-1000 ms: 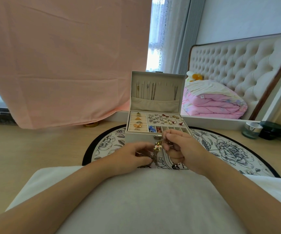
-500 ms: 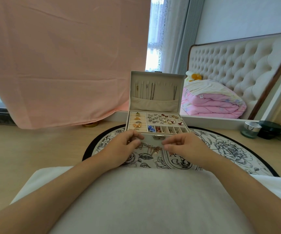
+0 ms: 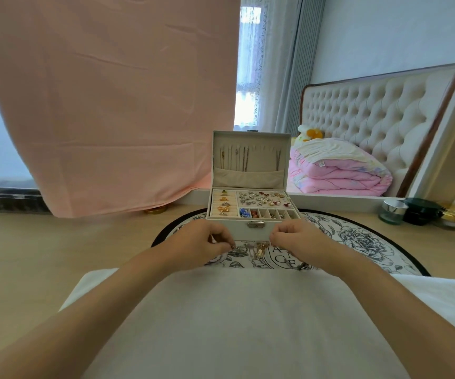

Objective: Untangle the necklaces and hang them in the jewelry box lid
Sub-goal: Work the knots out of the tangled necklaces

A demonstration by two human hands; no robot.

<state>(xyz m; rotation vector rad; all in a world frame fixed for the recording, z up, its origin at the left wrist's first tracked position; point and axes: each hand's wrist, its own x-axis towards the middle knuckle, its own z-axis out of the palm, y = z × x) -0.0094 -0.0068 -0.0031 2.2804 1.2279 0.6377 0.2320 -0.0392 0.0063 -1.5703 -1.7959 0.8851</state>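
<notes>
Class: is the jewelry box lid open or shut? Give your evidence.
Open: the jewelry box lid stands upright, showing hung necklaces and its pocket.

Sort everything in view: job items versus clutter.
Job: tangled necklaces, pinched by left hand and right hand; jewelry box lid with hung chains.
Clutter: pink cloth, folded quilt, glass jar, floral mat.

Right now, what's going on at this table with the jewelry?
A person is working on a necklace tangle, left hand and right hand each pinching a side and holding it spread over the floral mat, just in front of the open jewelry box. Several chains hang in its lid; this one is not yet hung.
</notes>
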